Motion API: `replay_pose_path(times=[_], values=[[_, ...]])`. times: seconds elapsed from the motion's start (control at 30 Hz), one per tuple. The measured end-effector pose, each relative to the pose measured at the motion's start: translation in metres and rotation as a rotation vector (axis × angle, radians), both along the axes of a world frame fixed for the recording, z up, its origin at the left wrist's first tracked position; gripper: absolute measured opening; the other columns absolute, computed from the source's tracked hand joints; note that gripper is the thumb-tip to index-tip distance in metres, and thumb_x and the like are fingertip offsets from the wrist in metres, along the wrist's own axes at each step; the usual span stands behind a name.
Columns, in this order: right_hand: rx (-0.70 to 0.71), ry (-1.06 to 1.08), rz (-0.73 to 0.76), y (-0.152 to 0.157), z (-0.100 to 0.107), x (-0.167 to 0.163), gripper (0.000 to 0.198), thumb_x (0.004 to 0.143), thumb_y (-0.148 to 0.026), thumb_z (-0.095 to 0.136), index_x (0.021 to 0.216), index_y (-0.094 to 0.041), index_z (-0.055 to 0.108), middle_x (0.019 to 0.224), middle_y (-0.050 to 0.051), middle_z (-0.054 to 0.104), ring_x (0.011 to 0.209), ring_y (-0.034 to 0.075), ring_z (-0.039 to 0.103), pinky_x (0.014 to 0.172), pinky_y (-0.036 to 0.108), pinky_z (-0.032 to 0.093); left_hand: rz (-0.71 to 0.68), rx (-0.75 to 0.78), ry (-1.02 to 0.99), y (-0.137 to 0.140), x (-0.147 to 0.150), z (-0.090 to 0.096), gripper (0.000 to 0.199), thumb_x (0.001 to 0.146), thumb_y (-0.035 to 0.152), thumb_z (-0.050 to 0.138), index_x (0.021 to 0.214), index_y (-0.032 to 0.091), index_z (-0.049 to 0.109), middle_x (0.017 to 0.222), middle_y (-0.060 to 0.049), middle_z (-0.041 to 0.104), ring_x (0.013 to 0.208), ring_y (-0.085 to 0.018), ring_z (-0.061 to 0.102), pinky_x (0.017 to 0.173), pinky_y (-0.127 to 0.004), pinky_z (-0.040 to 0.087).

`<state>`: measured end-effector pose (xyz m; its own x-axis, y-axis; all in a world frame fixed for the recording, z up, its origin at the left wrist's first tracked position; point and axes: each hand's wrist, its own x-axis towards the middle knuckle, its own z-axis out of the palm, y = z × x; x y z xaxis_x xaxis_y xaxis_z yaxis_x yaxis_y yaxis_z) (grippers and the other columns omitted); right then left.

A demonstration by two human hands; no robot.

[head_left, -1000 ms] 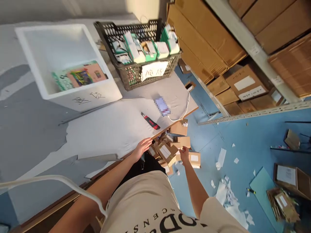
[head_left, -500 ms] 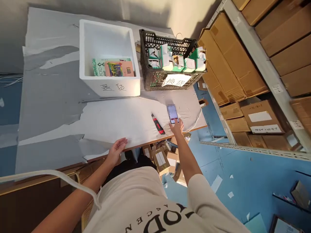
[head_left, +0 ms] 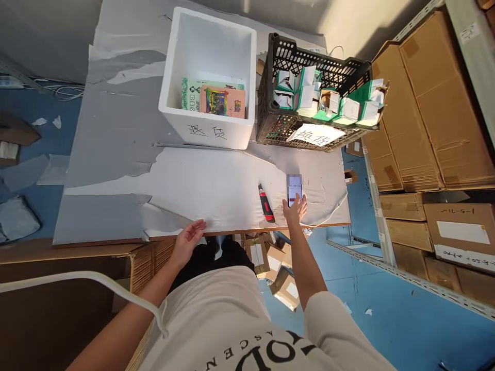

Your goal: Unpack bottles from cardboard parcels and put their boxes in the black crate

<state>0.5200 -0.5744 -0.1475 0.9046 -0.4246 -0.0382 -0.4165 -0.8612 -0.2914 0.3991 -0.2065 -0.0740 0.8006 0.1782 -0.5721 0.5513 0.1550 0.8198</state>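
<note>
A phone lies flat on the table with its screen lit. My right hand is at its near end, fingers apart, one fingertip over the lower screen; whether it presses the glass I cannot tell. Just left of the phone rests a red and black utility knife. My left hand holds nothing; it is open at the table's front edge, fingers stretched to the right.
Behind stand a white foam box with printed packs inside and a black plastic crate of green-white cartons. Torn sheeting covers the table. Shelves of cardboard boxes rise at right. A pale cable crosses at lower left.
The camera view has turned, so the table and boxes appear farther right. My right hand's fingers are spread wider over the phone's near end. My left hand stays at the table edge.
</note>
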Motion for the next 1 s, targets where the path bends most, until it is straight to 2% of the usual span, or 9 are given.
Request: replay_pose_path(times=[0.13, 0.27, 0.37, 0.47, 0.6, 0.7, 0.83, 0.93, 1.0], values=[[-0.001, -0.012, 0.016, 0.001, 0.008, 0.000, 0.061, 0.085, -0.044, 0.047, 0.138, -0.016, 0.039, 0.147, 0.020, 0.027, 0.133, 0.036, 0.026, 0.104, 0.055, 0.025, 0.053, 0.035, -0.049, 0.014, -0.011, 0.004, 0.066, 0.062, 0.060, 0.074, 0.111, 0.017, 0.060, 0.122, -0.016, 0.062, 0.117, -0.032, 0.057, 0.104, -0.050, 0.040], [0.007, -0.047, -0.001, 0.010, 0.018, 0.004, 0.061, 0.084, -0.043, 0.047, 0.137, -0.015, 0.040, 0.145, 0.021, 0.029, 0.132, 0.037, 0.029, 0.102, 0.058, 0.028, 0.130, 0.087, -0.095, 0.037, -0.034, 0.011, 0.065, 0.065, 0.056, 0.074, 0.113, 0.015, 0.059, 0.122, -0.017, 0.062, 0.117, -0.031, 0.057, 0.105, -0.048, 0.040], [0.031, -0.143, 0.055, 0.029, 0.032, 0.012, 0.061, 0.083, -0.044, 0.049, 0.136, -0.014, 0.040, 0.143, 0.022, 0.033, 0.129, 0.038, 0.033, 0.100, 0.059, 0.029, 0.195, 0.124, -0.123, 0.057, -0.059, 0.013, 0.062, 0.066, 0.054, 0.074, 0.114, 0.016, 0.059, 0.122, -0.016, 0.062, 0.117, -0.030, 0.057, 0.105, -0.047, 0.040], [0.080, -0.291, 0.208, 0.064, 0.052, 0.022, 0.064, 0.083, -0.045, 0.051, 0.135, -0.010, 0.040, 0.141, 0.024, 0.035, 0.129, 0.038, 0.034, 0.102, 0.060, 0.027, 0.272, 0.154, -0.150, 0.079, -0.084, 0.013, 0.063, 0.065, 0.054, 0.075, 0.113, 0.017, 0.060, 0.121, -0.016, 0.063, 0.118, -0.032, 0.056, 0.103, -0.048, 0.042], [0.181, -0.492, 0.493, 0.136, 0.088, 0.026, 0.065, 0.084, -0.047, 0.052, 0.135, -0.008, 0.038, 0.139, 0.026, 0.037, 0.134, 0.035, 0.031, 0.107, 0.059, 0.024, 0.380, 0.215, -0.227, 0.113, -0.122, 0.016, 0.063, 0.067, 0.055, 0.073, 0.115, 0.017, 0.060, 0.121, -0.017, 0.062, 0.119, -0.033, 0.055, 0.101, -0.049, 0.043], [0.280, -0.554, 0.687, 0.208, 0.116, 0.007, 0.063, 0.086, -0.046, 0.050, 0.137, -0.012, 0.035, 0.140, 0.023, 0.039, 0.135, 0.033, 0.032, 0.108, 0.058, 0.026, 0.473, 0.299, -0.271, 0.142, -0.160, 0.017, 0.064, 0.068, 0.057, 0.071, 0.117, 0.017, 0.058, 0.126, -0.017, 0.059, 0.122, -0.033, 0.053, 0.103, -0.050, 0.041], [0.480, -0.489, 0.986, 0.318, 0.143, -0.048, 0.056, 0.091, -0.041, 0.045, 0.140, -0.019, 0.032, 0.140, 0.017, 0.042, 0.133, 0.027, 0.038, 0.106, 0.052, 0.034, 0.705, 0.394, -0.311, 0.182, -0.228, 0.010, 0.065, 0.072, 0.059, 0.066, 0.123, 0.019, 0.055, 0.135, -0.017, 0.053, 0.130, -0.032, 0.045, 0.108, -0.050, 0.036], [0.586, -0.394, 1.241, 0.399, 0.146, -0.100, 0.052, 0.093, -0.040, 0.041, 0.139, -0.019, 0.034, 0.139, 0.016, 0.045, 0.131, 0.025, 0.042, 0.106, 0.048, 0.037, 0.927, 0.457, -0.348, 0.207, -0.286, -0.004, 0.066, 0.076, 0.060, 0.062, 0.127, 0.020, 0.051, 0.139, -0.017, 0.049, 0.133, -0.032, 0.042, 0.108, -0.049, 0.036], [0.588, -0.309, 1.389, 0.448, 0.141, -0.133, 0.052, 0.093, -0.042, 0.039, 0.139, -0.017, 0.036, 0.138, 0.016, 0.046, 0.130, 0.026, 0.044, 0.106, 0.048, 0.037, 1.061, 0.513, -0.347, 0.220, -0.325, -0.015, 0.066, 0.077, 0.060, 0.061, 0.128, 0.019, 0.051, 0.138, -0.018, 0.049, 0.133, -0.032, 0.042, 0.108, -0.048, 0.037]])
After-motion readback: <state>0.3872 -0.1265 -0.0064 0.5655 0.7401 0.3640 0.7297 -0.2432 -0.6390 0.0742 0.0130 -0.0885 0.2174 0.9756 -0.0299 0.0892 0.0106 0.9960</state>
